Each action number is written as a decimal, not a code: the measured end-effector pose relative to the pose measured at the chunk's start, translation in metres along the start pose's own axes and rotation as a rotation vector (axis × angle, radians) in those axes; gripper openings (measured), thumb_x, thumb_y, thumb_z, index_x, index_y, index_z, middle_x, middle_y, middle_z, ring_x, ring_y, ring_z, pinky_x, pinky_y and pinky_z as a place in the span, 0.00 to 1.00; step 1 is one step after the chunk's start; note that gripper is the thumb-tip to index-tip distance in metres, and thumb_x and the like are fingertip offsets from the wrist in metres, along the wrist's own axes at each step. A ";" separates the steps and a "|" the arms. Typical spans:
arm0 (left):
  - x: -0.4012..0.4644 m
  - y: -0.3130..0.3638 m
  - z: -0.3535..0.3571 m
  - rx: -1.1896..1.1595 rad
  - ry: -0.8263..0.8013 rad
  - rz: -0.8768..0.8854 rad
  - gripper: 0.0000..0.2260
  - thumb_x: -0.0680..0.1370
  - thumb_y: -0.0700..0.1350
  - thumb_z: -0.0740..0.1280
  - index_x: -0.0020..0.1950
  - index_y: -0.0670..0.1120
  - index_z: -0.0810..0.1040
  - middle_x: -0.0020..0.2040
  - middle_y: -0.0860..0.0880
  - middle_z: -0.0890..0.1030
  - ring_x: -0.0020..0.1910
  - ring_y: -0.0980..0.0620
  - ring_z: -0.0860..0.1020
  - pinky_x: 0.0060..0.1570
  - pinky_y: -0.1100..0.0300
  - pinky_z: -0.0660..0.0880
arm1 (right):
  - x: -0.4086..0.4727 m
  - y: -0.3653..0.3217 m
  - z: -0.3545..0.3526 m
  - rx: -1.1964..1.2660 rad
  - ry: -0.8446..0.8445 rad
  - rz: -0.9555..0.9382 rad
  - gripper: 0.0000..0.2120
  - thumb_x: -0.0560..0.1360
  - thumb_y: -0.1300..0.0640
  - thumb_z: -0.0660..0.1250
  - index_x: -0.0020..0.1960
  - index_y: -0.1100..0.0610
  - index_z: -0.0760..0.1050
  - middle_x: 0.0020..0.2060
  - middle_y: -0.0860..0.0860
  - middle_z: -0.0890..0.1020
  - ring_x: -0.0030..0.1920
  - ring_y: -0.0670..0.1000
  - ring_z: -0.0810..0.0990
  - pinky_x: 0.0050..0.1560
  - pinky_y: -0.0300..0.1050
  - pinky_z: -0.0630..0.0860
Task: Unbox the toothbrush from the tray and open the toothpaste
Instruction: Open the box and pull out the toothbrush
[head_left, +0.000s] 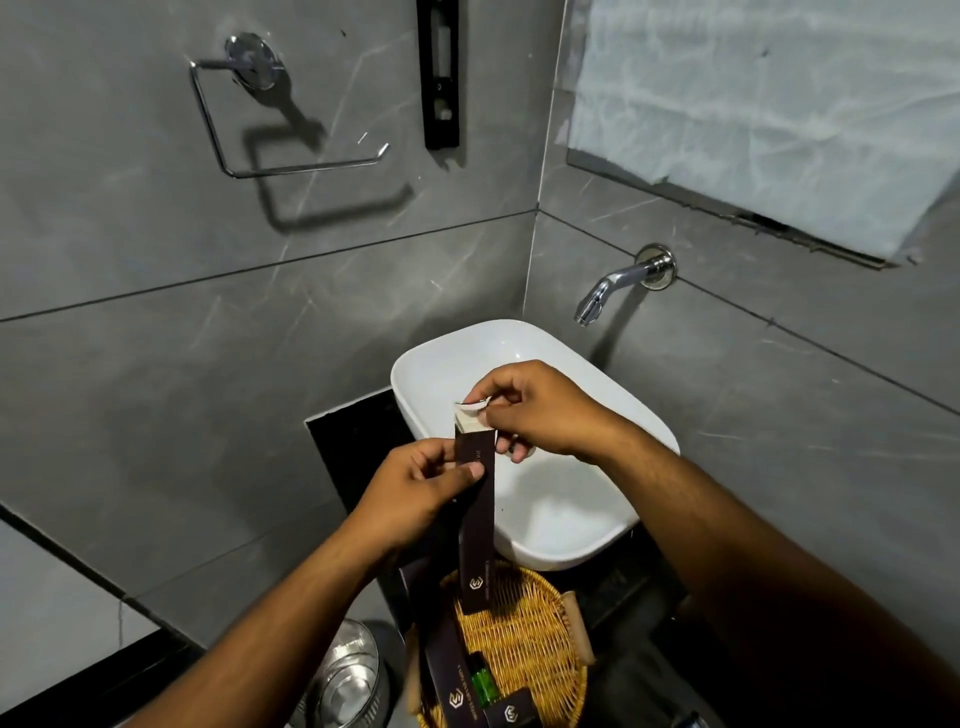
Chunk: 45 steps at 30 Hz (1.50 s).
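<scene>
Pinched the open top flap of the dark toothbrush box (475, 509) between thumb and fingertips of the right hand (540, 410); gripped the same box just below, thumb pressed across its front, with the left hand (415, 488); held upright, tilted slightly, above the near rim of the white basin (571, 499), lower end hanging over the wicker tray (519, 644); left in the tray, toward its near-left edge, another long dark box (452, 675), a small green bottle (483, 686) beside it and a small dark box (511, 713); mounted on the grey wall beyond the basin's far side, a chrome tap (618, 286); fixed on the left wall, a chrome towel ring (249, 104); stood below the counter, a steel bin (348, 675).
</scene>
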<state>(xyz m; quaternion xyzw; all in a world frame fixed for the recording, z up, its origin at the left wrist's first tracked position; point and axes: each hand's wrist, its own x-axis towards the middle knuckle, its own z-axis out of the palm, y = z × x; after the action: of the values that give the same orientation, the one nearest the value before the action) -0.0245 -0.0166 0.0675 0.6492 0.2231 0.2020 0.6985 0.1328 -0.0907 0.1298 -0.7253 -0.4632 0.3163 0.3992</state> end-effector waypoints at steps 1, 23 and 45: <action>0.000 -0.002 -0.001 -0.004 -0.005 -0.008 0.07 0.75 0.37 0.69 0.51 0.43 0.83 0.42 0.47 0.87 0.42 0.52 0.85 0.40 0.62 0.79 | -0.001 0.002 0.001 0.044 0.000 0.010 0.08 0.75 0.68 0.64 0.51 0.60 0.78 0.31 0.56 0.78 0.29 0.52 0.79 0.26 0.41 0.77; 0.052 0.140 0.025 1.719 -0.611 -0.173 0.16 0.72 0.47 0.72 0.59 0.45 0.80 0.35 0.47 0.82 0.29 0.47 0.79 0.41 0.56 0.80 | -0.027 0.080 0.080 1.261 0.253 0.505 0.17 0.78 0.52 0.51 0.51 0.62 0.74 0.32 0.59 0.81 0.33 0.56 0.82 0.30 0.43 0.79; 0.030 0.143 -0.005 1.754 -0.500 -0.210 0.13 0.73 0.51 0.69 0.55 0.49 0.82 0.40 0.45 0.86 0.27 0.52 0.80 0.37 0.59 0.75 | -0.021 0.077 0.092 1.037 0.254 0.592 0.21 0.79 0.44 0.58 0.37 0.59 0.74 0.27 0.52 0.74 0.19 0.45 0.64 0.18 0.33 0.56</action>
<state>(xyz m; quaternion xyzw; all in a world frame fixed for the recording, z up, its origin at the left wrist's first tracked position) -0.0018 0.0151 0.2084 0.9478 0.1967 -0.2508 -0.0018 0.0806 -0.1029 0.0203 -0.5663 0.0237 0.5092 0.6477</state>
